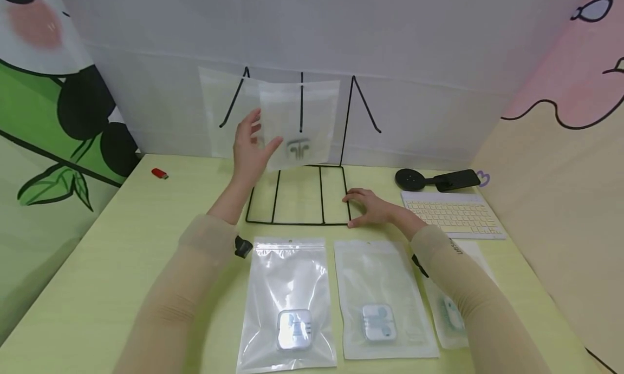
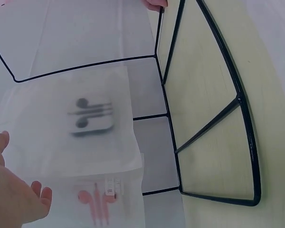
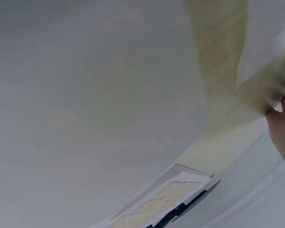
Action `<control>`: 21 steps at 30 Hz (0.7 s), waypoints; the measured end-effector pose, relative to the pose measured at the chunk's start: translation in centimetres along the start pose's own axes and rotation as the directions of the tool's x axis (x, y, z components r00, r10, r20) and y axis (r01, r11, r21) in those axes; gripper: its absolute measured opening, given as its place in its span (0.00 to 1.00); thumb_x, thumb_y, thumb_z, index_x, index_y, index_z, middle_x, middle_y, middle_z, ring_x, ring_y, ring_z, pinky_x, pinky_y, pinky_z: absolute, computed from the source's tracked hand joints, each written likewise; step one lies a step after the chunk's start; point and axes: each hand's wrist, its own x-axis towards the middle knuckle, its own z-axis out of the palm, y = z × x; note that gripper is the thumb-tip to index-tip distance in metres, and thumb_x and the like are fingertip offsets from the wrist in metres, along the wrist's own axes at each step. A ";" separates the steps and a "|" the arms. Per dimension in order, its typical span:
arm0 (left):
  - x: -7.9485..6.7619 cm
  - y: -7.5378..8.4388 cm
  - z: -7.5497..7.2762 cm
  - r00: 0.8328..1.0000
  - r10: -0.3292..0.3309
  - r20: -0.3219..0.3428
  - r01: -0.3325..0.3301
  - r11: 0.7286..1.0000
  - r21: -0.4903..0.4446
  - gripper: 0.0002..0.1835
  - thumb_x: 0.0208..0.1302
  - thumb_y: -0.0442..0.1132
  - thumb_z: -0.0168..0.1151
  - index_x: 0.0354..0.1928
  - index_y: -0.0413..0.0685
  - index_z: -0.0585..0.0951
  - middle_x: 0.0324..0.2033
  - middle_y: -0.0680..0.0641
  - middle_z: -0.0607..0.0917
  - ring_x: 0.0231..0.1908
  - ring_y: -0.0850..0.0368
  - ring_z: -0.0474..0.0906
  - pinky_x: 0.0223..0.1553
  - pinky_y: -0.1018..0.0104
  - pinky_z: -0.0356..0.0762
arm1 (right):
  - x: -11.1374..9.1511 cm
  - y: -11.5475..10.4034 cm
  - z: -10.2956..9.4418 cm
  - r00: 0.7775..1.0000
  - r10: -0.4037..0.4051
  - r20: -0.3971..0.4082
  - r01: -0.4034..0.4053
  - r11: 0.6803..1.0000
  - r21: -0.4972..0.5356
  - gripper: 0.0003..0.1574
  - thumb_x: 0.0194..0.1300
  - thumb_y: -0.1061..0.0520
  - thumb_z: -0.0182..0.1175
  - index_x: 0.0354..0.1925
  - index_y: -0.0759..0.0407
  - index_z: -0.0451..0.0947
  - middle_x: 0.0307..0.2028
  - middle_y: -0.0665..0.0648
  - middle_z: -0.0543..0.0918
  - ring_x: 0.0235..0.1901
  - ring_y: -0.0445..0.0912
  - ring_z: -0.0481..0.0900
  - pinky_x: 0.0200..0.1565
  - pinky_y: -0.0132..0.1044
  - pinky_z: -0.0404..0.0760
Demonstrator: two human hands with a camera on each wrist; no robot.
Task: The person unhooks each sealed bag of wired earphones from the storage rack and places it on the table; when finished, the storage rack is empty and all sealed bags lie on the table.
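Observation:
A black wire rack (image 1: 298, 223) with prongs stands at the back of the table. A translucent pouch (image 1: 319, 109) with dark earphones hangs at the middle prong. A second pouch (image 1: 216, 111) hangs at the left prong, partly covered; pinkish earphones (image 2: 97, 197) show in it in the left wrist view. My left hand (image 1: 251, 149) is beside the front pouch, fingers spread and loosely bent, pinching nothing. At the rack base's right side, my right hand (image 1: 368, 207) grips the wire between thumb and fingers. In the right wrist view, only part of this hand (image 3: 282, 126) shows.
Pouches with cased earphones lie in front: a glossy one (image 1: 287, 276), a matte one (image 1: 375, 282) and another (image 1: 446, 309) under my right forearm. A keyboard (image 1: 453, 214) and black stand (image 1: 410, 180) are at right, a red USB stick (image 1: 158, 173) at left.

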 end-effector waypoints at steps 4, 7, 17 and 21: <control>0.6 -0.4 0.5 0.999 0.000 -0.047 -0.002 0.999 -0.045 0.36 0.57 0.43 0.68 0.67 0.59 0.65 0.57 0.48 0.72 0.55 0.53 0.70 0.56 0.58 0.69 | 0.1 0.2 0.1 1.000 -0.004 -0.003 0.004 1.000 -0.008 0.48 0.53 0.41 0.69 0.67 0.52 0.62 0.71 0.62 0.51 0.71 0.61 0.44 0.68 0.60 0.47; 0.9 -0.8 0.9 0.997 0.011 -0.079 -0.017 0.997 -0.077 0.34 0.57 0.39 0.68 0.66 0.59 0.66 0.53 0.47 0.74 0.51 0.53 0.71 0.52 0.58 0.72 | 0.1 0.4 0.2 1.000 -0.010 -0.005 0.010 1.000 -0.018 0.48 0.53 0.40 0.69 0.67 0.52 0.62 0.71 0.61 0.52 0.70 0.61 0.44 0.68 0.59 0.48; 0.8 -1.6 1.6 0.982 0.164 -0.096 -0.173 0.981 -0.092 0.33 0.61 0.32 0.62 0.66 0.61 0.64 0.49 0.44 0.74 0.42 0.52 0.73 0.42 0.64 0.73 | 0.2 0.4 0.2 1.000 -0.008 -0.012 0.008 1.000 -0.029 0.47 0.53 0.41 0.69 0.66 0.51 0.63 0.71 0.61 0.53 0.70 0.60 0.45 0.68 0.58 0.48; 0.7 -1.9 1.7 0.965 0.247 -0.087 -0.254 0.964 -0.077 0.32 0.61 0.30 0.61 0.67 0.55 0.65 0.49 0.42 0.75 0.41 0.52 0.75 0.39 0.67 0.74 | 0.1 0.3 0.2 1.000 -0.003 -0.006 0.003 1.000 -0.028 0.47 0.53 0.40 0.69 0.67 0.51 0.62 0.71 0.61 0.52 0.70 0.60 0.44 0.68 0.58 0.49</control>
